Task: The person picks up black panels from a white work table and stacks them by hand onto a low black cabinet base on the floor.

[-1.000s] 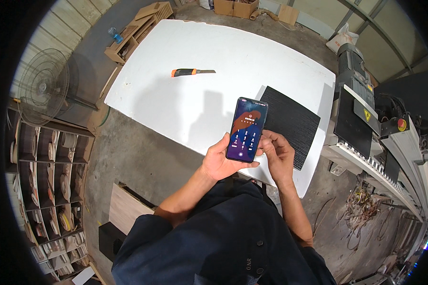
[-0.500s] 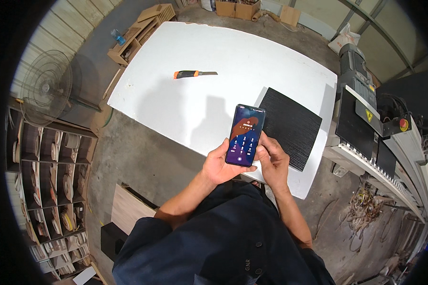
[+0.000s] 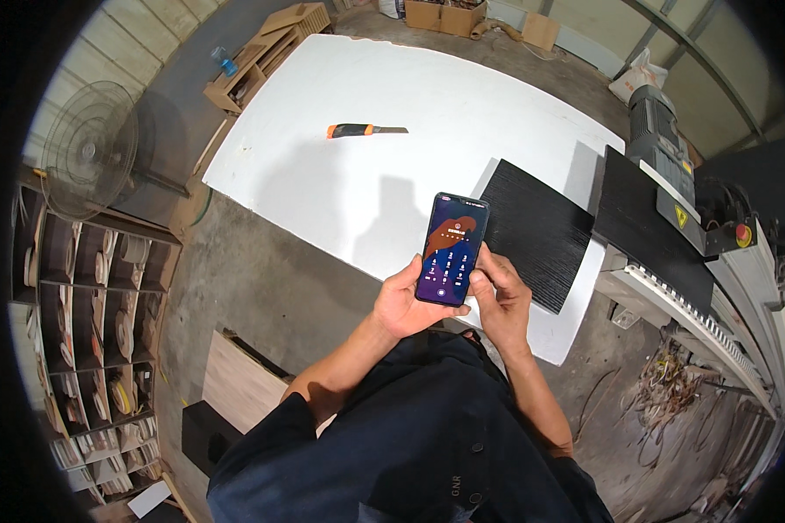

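Orange-and-black knife point(image 3: 365, 131) on white board point(image 3: 392, 105); black wood-grained panel point(image 3: 536, 231); purple-orange phone screen point(image 3: 451, 249).

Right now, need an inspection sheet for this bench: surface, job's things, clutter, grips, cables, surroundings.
Surface: large white board, mostly bare, lying over a concrete floor.
Job's things: smartphone, screen lit with a keypad, held upright above the board's near edge.
Clutter: orange-handled utility knife lying flat on the board, blade out; black textured panel at the board's right end.
Grips: left hand holds the phone from below; right hand at its right edge, thumb on the screen.
Cables: tangled wires on the floor at right.
Surroundings: grey machine at right, pedestal fan and shelves of tape rolls at left.
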{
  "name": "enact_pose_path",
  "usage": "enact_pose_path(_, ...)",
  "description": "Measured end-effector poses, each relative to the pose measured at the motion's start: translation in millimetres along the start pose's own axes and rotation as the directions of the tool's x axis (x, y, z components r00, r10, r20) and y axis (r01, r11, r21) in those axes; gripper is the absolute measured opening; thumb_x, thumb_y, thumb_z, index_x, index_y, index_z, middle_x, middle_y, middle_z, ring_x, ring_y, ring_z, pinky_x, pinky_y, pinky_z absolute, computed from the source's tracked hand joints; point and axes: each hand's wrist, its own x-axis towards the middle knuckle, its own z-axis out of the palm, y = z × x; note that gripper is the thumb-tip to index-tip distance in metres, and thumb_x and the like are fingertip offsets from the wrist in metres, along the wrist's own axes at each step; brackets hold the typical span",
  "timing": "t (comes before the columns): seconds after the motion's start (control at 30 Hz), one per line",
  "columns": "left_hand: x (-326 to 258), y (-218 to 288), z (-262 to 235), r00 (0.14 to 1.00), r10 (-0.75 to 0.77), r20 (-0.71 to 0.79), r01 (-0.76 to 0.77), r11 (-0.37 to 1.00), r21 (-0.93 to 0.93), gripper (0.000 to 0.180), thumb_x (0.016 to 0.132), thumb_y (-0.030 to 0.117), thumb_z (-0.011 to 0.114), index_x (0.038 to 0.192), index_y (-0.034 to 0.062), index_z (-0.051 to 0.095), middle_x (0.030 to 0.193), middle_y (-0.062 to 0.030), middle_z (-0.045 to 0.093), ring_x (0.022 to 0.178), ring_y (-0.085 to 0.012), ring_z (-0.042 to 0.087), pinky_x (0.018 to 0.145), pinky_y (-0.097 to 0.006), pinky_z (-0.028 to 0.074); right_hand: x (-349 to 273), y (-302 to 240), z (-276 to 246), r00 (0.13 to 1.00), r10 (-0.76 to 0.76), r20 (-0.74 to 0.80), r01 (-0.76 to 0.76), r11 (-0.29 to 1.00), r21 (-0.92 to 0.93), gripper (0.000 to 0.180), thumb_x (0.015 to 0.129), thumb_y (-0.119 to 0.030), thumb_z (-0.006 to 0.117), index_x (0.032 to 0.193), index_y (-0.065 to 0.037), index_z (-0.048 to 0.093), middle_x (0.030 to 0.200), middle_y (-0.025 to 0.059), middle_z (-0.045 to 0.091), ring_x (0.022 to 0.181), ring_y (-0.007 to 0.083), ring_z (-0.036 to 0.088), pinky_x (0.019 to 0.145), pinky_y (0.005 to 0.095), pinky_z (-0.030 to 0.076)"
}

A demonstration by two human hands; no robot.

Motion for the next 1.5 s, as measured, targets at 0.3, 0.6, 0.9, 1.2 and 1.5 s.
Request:
enact_pose_path(0.3, -6.2, -1.4, -4.7, 0.998, 0.022, -0.056, -0.019, 0.998, 0.054, 0.057, 0.096, 0.045, 0.033, 0.142, 0.0104, 0.028, 0.140, -0.0147, 0.040, 0.125, -0.0313, 0.042, 0.095, -0.055, 0.039, -3.5, 0.6, 3.1, 1.000, 0.012, 0.020, -0.013, 0.999, 0.044, 0.039, 0.088, -0.007, 0.060, 0.127, -0.004, 0.054, 0.109, 0.0091, 0.060, 0.095, 0.0124, 0.055, 0.085, 0.0266, 0.045)
enact_pose_path(0.6, -27.3, 3.1, -3.1, 0.997, 0.054, -0.060, -0.049, 0.995, 0.087, 0.058, 0.096, 0.047, 0.032, 0.139, 0.0078, 0.035, 0.137, -0.0140, 0.043, 0.118, -0.0296, 0.048, 0.092, -0.049, 0.042, -10.3, 13.8, 10.9, 0.995, 0.035, 0.088, -0.039, 0.998, 0.045, 0.039, 0.089, -0.004, 0.059, 0.127, -0.004, 0.054, 0.110, 0.0078, 0.060, 0.093, 0.0127, 0.057, 0.084, 0.0270, 0.046)
enact_pose_path(0.9, -151.6, 89.5, -30.6, 0.668, 0.066, -0.741, 0.643, 0.451, 0.620, 0.049, 0.090, 0.045, 0.053, 0.105, -0.0012, 0.063, 0.098, -0.0173, 0.066, 0.089, -0.0169, 0.063, 0.066, -0.027, 0.050, -41.4, 102.2, 18.4, 0.603, 0.470, 0.645, -0.156, 0.862, -0.482, 0.053, 0.089, -0.045, 0.054, 0.115, 0.000, 0.059, 0.113, 0.0222, 0.060, 0.108, 0.0348, 0.056, 0.093, 0.0395, 0.043)
enact_pose_path(1.2, -180.0, 74.5, -61.8, 0.458, 0.091, -0.884, 0.570, -0.793, 0.214, 0.034, 0.087, 0.041, 0.044, 0.106, 0.0263, 0.068, 0.106, -0.0061, 0.066, 0.102, -0.0320, 0.059, 0.090, -0.042, 0.045, -46.1, 123.3, 41.1, 0.288, 0.452, 0.844, -0.017, 0.884, -0.467, 0.040, 0.088, -0.035, 0.056, 0.105, 0.001, 0.062, 0.096, 0.0196, 0.064, 0.093, 0.0324, 0.060, 0.083, 0.0384, 0.046)
enact_pose_path(1.5, -184.4, 85.5, -26.1, 0.625, 0.218, -0.750, 0.727, -0.515, 0.455, 0.029, 0.087, 0.030, 0.055, 0.103, 0.0100, 0.069, 0.080, -0.0148, 0.065, 0.074, -0.0272, 0.063, 0.069, -0.035, 0.048, -15.9, 64.3, -82.5, 0.941, 0.326, -0.088, -0.336, 0.927, -0.164, 0.021, 0.087, -0.018, 0.065, 0.105, -0.008, 0.064, 0.098, 0.0015, 0.065, 0.085, 0.0109, 0.059, 0.076, 0.0251, 0.049)
